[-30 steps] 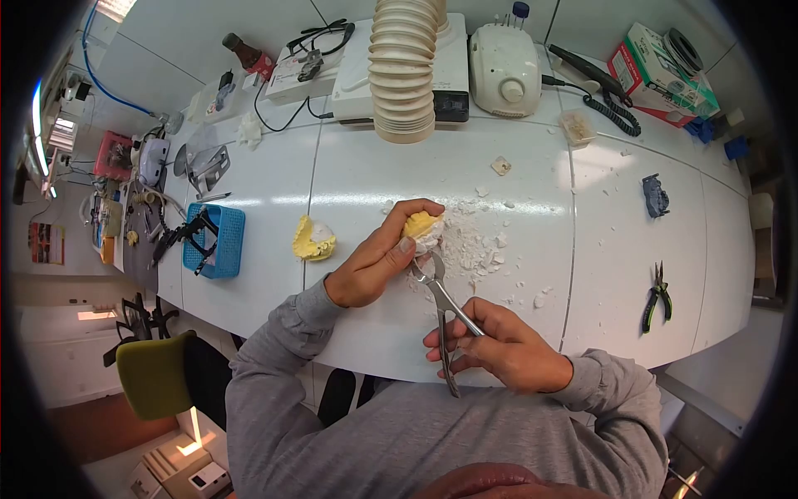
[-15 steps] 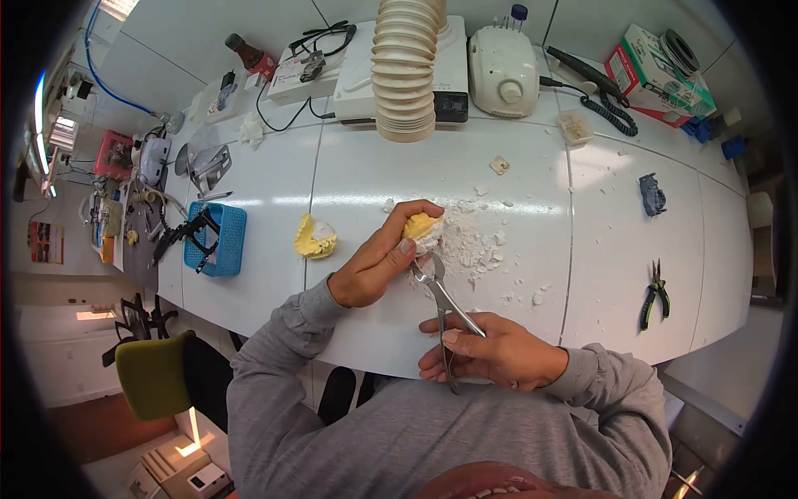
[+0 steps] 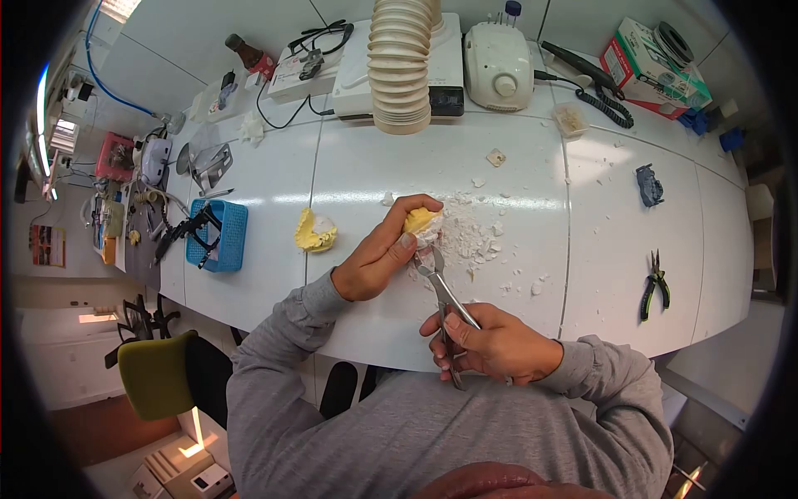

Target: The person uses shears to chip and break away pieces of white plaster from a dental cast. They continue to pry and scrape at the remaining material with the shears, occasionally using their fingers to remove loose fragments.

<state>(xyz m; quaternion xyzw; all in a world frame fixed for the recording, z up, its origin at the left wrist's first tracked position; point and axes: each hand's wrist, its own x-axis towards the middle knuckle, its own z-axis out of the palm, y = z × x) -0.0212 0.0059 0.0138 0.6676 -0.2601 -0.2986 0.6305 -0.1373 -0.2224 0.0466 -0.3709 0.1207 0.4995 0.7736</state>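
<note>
My left hand (image 3: 374,256) is closed around a yellow and white plaster dental cast (image 3: 422,220), thumb on the near side and index finger over the top. A pair of metal plaster nippers (image 3: 444,288) is in my right hand (image 3: 499,343), its fingers wrapped round the handles. The jaws meet the cast's white lower edge, but their exact bite is hard to see. White plaster crumbs (image 3: 474,237) lie scattered on the bench right of the cast. Another yellow cast piece (image 3: 315,231) rests left of my left hand.
A ribbed suction hose (image 3: 401,75) hangs over the back of the white bench (image 3: 366,341). Green-black pliers (image 3: 655,287) and a grey-blue moulded piece (image 3: 649,186) lie to the right. At left stands a blue basket (image 3: 230,241); a white control unit (image 3: 499,66) is behind.
My right hand's fingers have curled further round the nippers, and the handles look closer together. The left hand keeps its hold on the cast. The view has shifted slightly.
</note>
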